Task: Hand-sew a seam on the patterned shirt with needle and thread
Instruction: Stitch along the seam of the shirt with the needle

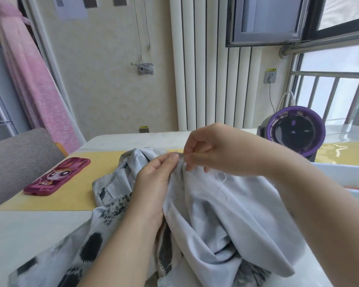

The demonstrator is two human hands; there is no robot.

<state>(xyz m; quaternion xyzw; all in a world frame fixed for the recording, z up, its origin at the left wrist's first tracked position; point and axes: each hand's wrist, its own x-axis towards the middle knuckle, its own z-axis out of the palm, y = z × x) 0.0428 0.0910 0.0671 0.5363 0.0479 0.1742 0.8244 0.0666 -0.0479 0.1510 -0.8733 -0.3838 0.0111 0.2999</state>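
The patterned shirt (216, 220), pale grey with dark blotches, lies bunched inside out on the table. My left hand (151, 183) grips a raised fold of its fabric, thumb on top. My right hand (211, 152) meets it from the right, with fingertips pinched together at the fold's edge; the needle itself is too small to make out. A thin white thread (221, 179) loops loosely over the cloth just below my right hand.
A pink cartoon phone case (58, 176) lies on the yellow table runner (75, 195) at left. A purple round fan (294, 133) stands at the back right. A grey chair back (15, 154) sits at the left edge.
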